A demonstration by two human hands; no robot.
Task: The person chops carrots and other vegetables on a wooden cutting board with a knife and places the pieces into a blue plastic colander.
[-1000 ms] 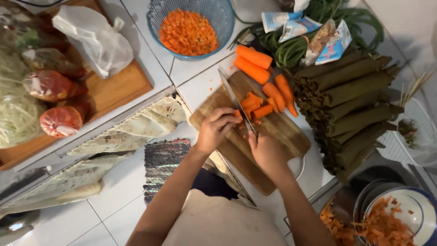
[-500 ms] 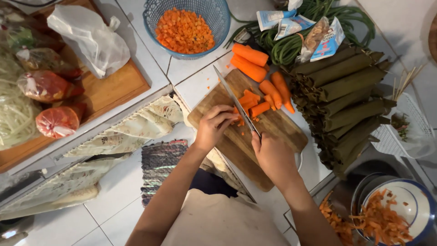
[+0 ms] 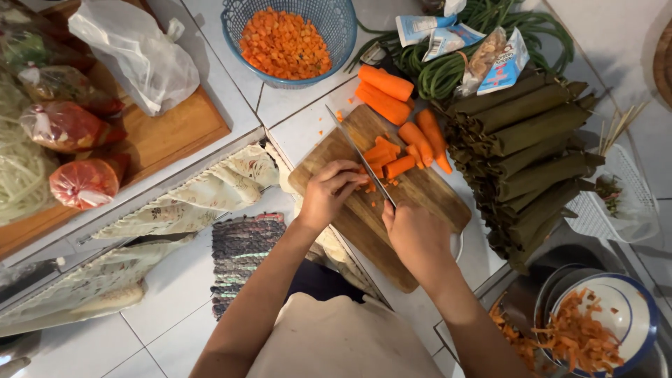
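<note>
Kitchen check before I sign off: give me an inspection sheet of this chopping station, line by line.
Surface: wooden cutting board on a white tiled counter, carrot bits scattered on it.
Job's things: knife over cut carrot pieces; whole peeled carrots at the board's far edge; blue basket of diced carrot.
Clutter: stack of leaf-wrapped rolls, long green beans, small packets, white plastic bag, bagged produce on a wooden tray, bowl of carrot peels.
Grippers: right hand grips the knife handle; left hand steadies the carrot pieces.
Cables: nothing seen.
Surroundings: patterned cloths and a woven mat on the tiled floor.
</note>
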